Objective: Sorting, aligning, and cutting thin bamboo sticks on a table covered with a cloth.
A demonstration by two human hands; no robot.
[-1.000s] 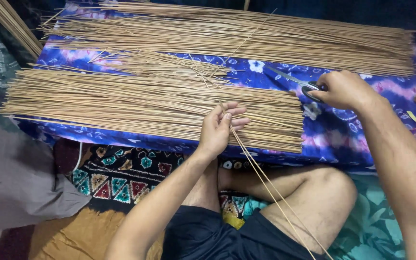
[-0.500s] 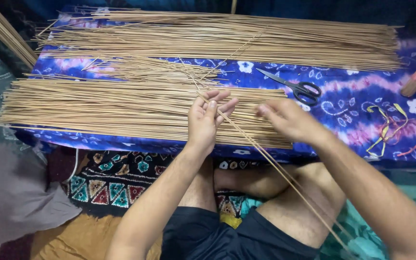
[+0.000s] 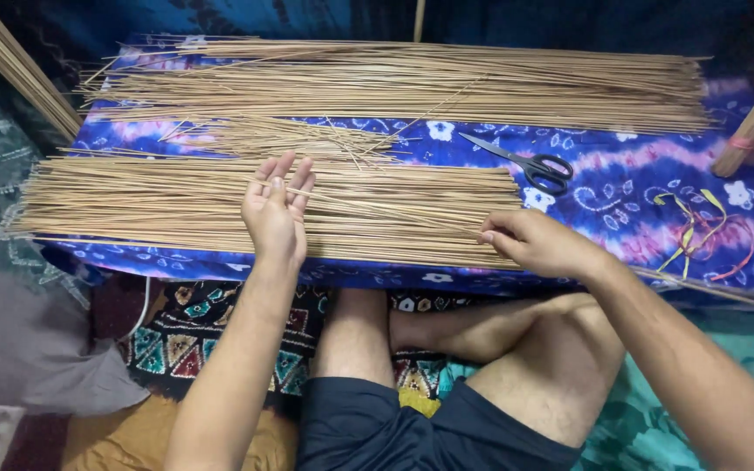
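A near layer of thin tan sticks (image 3: 159, 202) lies side by side on a blue tie-dye cloth (image 3: 621, 187). My left hand (image 3: 276, 212) rests over this layer with its fingers up and slightly apart, a single thin stick (image 3: 386, 208) lying across its fingertips. My right hand (image 3: 538, 243) is at the right end of the layer, pinching that same stick's other end. Black-handled scissors (image 3: 525, 162) lie on the cloth just beyond my right hand.
A larger bundle of sticks (image 3: 412, 85) lies along the far side, with a small loose heap (image 3: 290, 138) between the two layers. Yellow and red bands (image 3: 700, 228) lie at the right. Stick bundles lean at both corners (image 3: 19, 65). My crossed legs (image 3: 499, 349) sit below the cloth edge.
My right hand left the scissors on the cloth and came down to the near layer's right end. A stick that slanted down over the edge now lies flat between both hands.
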